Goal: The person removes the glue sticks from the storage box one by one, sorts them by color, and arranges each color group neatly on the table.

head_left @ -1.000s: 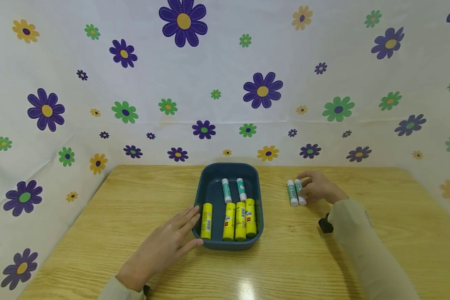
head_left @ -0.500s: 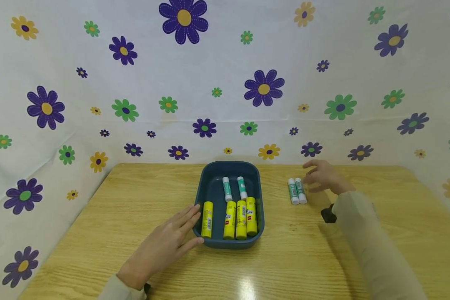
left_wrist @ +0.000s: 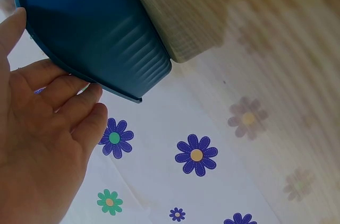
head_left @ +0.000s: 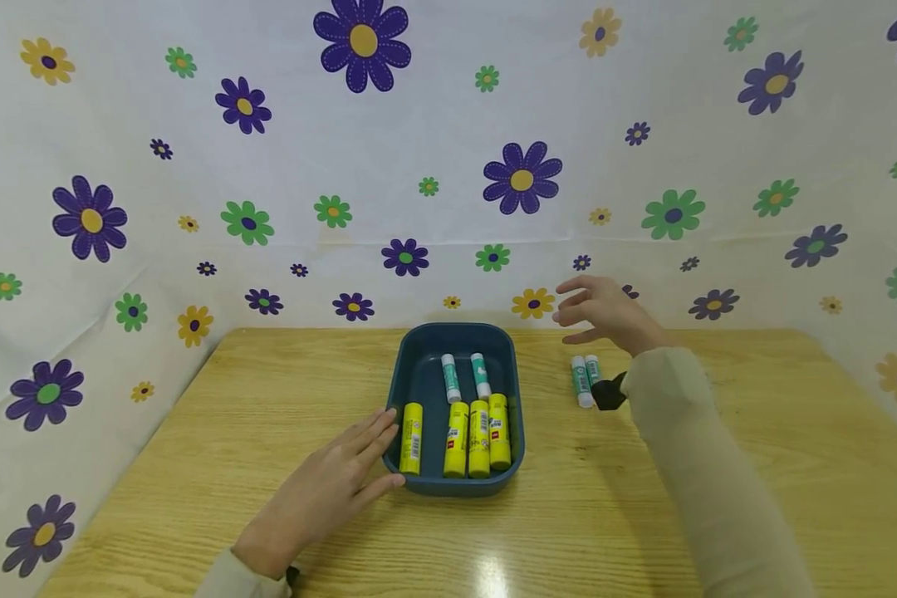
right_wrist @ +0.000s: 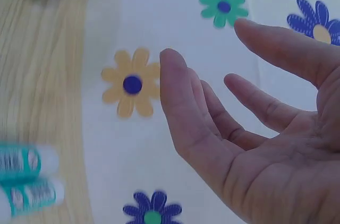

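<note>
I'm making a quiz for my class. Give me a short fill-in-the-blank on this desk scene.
1. The blue tray holds ____ yellow glue sticks.
2. The right hand, lifted above the table, holds ____.
3. Two green-and-white glue sticks lie on the table to the ____ of the tray.

Missing words: four; nothing; right

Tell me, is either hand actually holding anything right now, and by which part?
Neither holds anything. The right hand hangs open in the air above the two green glue sticks. The left hand rests flat against the blue tray, at its near left rim.
</note>
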Motion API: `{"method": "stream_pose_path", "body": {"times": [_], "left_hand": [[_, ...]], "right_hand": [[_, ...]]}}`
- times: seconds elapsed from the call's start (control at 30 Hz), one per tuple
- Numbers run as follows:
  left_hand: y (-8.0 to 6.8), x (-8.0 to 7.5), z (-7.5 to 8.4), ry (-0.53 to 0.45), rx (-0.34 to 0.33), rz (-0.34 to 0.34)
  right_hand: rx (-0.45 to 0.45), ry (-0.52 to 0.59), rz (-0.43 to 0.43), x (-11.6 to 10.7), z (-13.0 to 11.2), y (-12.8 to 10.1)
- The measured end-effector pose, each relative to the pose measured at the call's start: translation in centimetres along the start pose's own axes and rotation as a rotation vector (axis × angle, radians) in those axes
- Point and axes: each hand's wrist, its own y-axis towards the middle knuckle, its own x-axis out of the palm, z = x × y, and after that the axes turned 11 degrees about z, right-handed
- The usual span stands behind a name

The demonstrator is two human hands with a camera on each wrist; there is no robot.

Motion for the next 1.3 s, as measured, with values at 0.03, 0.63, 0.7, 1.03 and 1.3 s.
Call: {"method": "stream_pose_path", "body": {"times": [0.03,0.63,0.7,1.03,1.3], "left_hand": [[0.0,0.0,0.0,-0.001,0.001,0.0],[-0.1,0.0,-0.1,-0.014,0.007,0.01],[-0.1,0.0,-0.1,-0.012,0.006,0.008],[0.0,0.0,-0.1,-0.019,0.01,0.012],[-0.2,0.1,-0.1,-0.013,0.02,0.029]], "right_hand": [[-0.003,0.011,-0.001,0.5,-0.3,0.1],[0.038,0.091,-0.053,8.7,-2.2,1.7],[0.052,0.103,-0.06,9.4,-2.1,1.8],[0.121,0.161,-0.074,12.1,-1.5,2.3],[0.128,0.148,-0.089,13.5,-0.8,2.5]]}}
